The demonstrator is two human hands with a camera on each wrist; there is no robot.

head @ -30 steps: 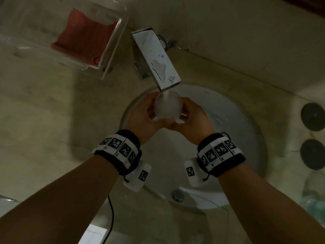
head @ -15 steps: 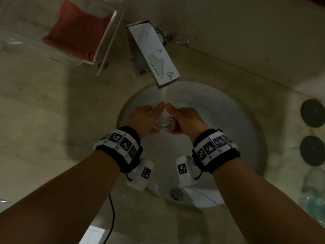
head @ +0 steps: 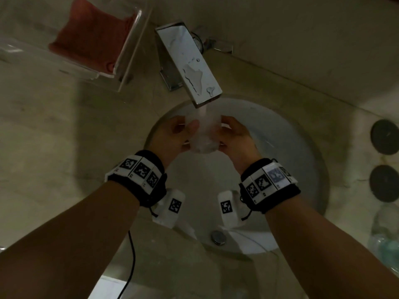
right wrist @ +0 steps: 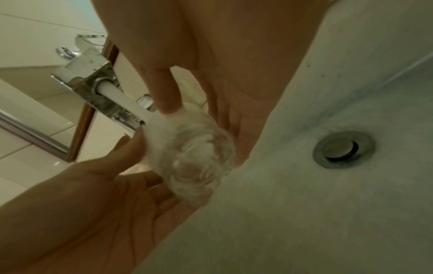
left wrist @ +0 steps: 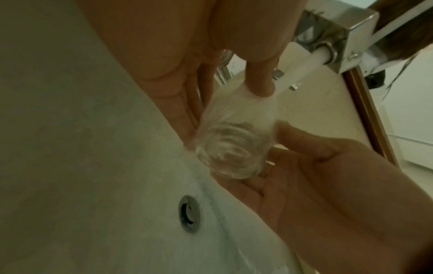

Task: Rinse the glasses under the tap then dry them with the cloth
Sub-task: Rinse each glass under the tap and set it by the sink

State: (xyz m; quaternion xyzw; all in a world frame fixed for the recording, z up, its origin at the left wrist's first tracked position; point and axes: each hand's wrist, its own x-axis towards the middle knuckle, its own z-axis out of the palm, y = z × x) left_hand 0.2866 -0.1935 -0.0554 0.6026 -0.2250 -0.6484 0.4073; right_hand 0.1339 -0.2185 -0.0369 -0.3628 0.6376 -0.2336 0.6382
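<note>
A clear glass (head: 204, 137) sits under the running stream of the chrome tap (head: 190, 61), over the white sink (head: 302, 160). My left hand (head: 179, 134) grips its left side and my right hand (head: 233, 137) grips its right side. In the left wrist view the glass (left wrist: 234, 146) is frothy with water, its base towards the camera, and my left thumb (left wrist: 260, 79) presses near its rim. In the right wrist view my right thumb (right wrist: 168, 96) lies on the glass (right wrist: 192, 155), with the left hand (right wrist: 105, 185) cupping it from below. The red cloth (head: 90, 35) lies folded in a clear tray (head: 131, 46) at the back left.
The drain plug (head: 218, 237) sits at the near side of the basin. Two dark round discs (head: 384, 137) lie on the counter to the right, with a clear bottle (head: 386, 240) below them. A black cable (head: 131, 255) hangs by my left forearm.
Both hands dipped lower into the basin with the glass half a second ago, then rose again, so the glass is back up in the stream close under the spout.
</note>
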